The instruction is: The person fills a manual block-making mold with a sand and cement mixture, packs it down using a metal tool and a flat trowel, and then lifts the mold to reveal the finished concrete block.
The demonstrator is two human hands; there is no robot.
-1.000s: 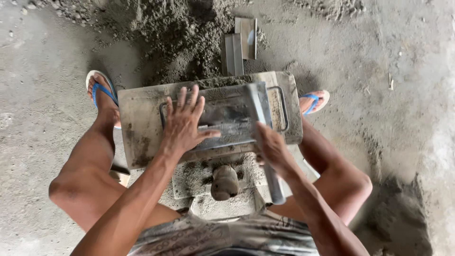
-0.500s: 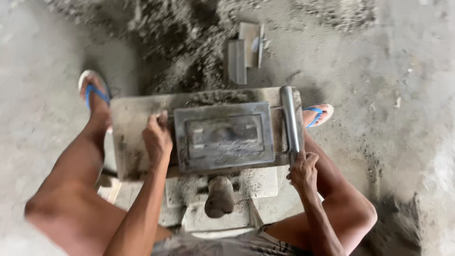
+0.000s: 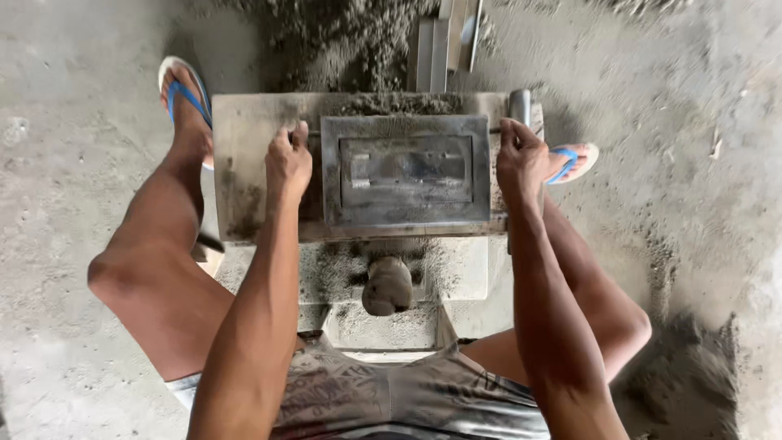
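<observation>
A grey metal block mould with a rectangular lid sits on a sandy metal plate in front of me. My left hand grips the handle at the mould's left side, fingers curled. My right hand is closed around the handle at the right side, just below an upright metal bar. A rounded grey knob sticks up from the concrete base between my knees.
A heap of dark damp sand mix lies beyond the mould, with metal plates standing in it. My feet in blue-strapped sandals rest either side. More sand is piled at the lower right.
The lid, pressed flat by my left hand a second ago, lies closed. My left hand moved to the left handle, and my right hand rose from my lap to the right handle.
</observation>
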